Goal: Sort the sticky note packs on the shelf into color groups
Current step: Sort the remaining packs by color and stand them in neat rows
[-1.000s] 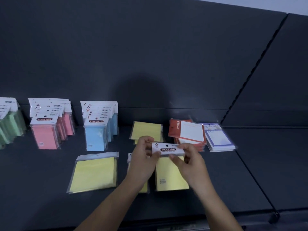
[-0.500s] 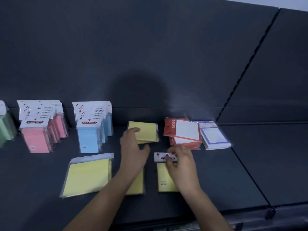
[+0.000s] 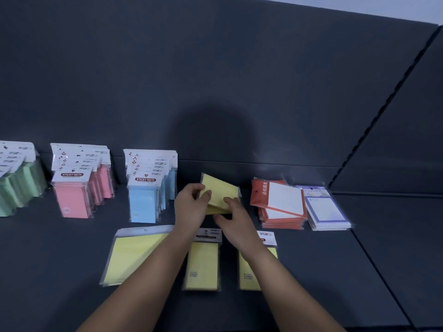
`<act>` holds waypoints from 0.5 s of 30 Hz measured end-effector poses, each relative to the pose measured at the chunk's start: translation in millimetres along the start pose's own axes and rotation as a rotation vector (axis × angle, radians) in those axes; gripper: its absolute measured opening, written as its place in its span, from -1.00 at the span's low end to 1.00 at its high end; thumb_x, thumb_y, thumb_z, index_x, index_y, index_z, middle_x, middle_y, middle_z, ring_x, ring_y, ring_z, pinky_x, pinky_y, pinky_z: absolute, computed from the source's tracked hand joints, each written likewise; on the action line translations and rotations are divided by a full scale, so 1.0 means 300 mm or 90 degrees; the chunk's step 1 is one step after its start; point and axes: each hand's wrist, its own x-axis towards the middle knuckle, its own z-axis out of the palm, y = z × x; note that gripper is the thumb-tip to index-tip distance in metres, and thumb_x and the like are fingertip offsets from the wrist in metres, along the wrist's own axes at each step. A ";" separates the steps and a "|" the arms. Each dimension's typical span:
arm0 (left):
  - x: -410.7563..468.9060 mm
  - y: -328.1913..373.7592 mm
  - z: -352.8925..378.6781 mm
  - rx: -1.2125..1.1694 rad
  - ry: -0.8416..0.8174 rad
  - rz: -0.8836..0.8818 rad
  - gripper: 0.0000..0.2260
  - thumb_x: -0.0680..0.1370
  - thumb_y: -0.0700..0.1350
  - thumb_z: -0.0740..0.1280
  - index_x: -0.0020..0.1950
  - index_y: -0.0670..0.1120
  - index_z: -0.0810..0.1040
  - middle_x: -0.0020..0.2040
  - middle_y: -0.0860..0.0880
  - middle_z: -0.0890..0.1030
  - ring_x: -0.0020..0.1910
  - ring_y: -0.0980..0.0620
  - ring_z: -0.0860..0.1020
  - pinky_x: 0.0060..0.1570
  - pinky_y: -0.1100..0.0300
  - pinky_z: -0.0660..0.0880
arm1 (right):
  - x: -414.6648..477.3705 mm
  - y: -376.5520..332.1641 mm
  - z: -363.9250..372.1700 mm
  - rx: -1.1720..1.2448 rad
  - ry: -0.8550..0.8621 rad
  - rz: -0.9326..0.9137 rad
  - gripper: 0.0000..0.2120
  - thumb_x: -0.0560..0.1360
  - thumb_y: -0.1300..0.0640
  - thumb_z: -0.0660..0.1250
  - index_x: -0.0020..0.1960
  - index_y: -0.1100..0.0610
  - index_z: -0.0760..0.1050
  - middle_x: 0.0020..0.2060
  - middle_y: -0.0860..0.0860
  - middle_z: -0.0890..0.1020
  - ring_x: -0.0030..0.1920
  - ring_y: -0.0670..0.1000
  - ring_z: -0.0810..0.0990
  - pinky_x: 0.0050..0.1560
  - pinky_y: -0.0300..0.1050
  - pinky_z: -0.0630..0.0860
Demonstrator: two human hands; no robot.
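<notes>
The yellow pack [image 3: 219, 191], tilted near the shelf [image 3: 311, 271] back edge, was gripped by left hand [image 3: 190, 207] and right hand [image 3: 233, 218], left end raised.

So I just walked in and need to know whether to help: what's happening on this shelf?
A person is sorting sticky note packs by colour. Both hands, left hand and right hand, are on the yellow packs at the back, tilting them up. Three more yellow packs lie flat in front. The green row, pink row and blue row already stand upright, with an orange stack and a purple-bordered stack to the right.
</notes>
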 end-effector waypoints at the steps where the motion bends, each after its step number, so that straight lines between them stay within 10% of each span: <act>1: 0.002 0.007 0.003 -0.013 0.005 0.001 -0.91 0.51 -0.22 0.35 0.00 -0.11 0.55 -0.16 0.09 0.53 -0.12 0.15 0.48 -0.23 0.47 0.36 | -0.003 0.002 -0.001 0.000 0.014 -0.011 -0.50 0.52 0.14 0.26 0.43 0.11 0.26 0.36 0.01 0.31 0.45 0.02 0.18 0.34 -0.25 0.15; 7: -0.013 0.046 -0.022 -0.082 -0.079 -0.006 -0.67 0.51 -0.40 0.20 -0.08 0.04 0.54 -0.05 0.05 0.56 -0.01 0.08 0.51 -0.04 0.25 0.43 | -0.032 0.005 -0.011 0.055 0.050 -0.034 -0.52 0.53 0.19 0.25 0.43 0.09 0.24 0.45 -0.04 0.22 0.45 -0.08 0.16 0.38 -0.29 0.10; 15: -0.147 0.113 -0.154 -0.268 -0.173 0.113 -0.53 0.42 -0.35 0.17 0.17 0.14 0.48 0.11 0.11 0.62 -0.18 0.20 0.54 -0.39 0.34 0.47 | -0.083 -0.060 -0.017 0.368 0.122 -0.025 -0.57 0.54 0.10 0.29 0.38 0.01 0.31 0.23 -0.13 0.49 0.25 -0.13 0.45 0.21 -0.23 0.43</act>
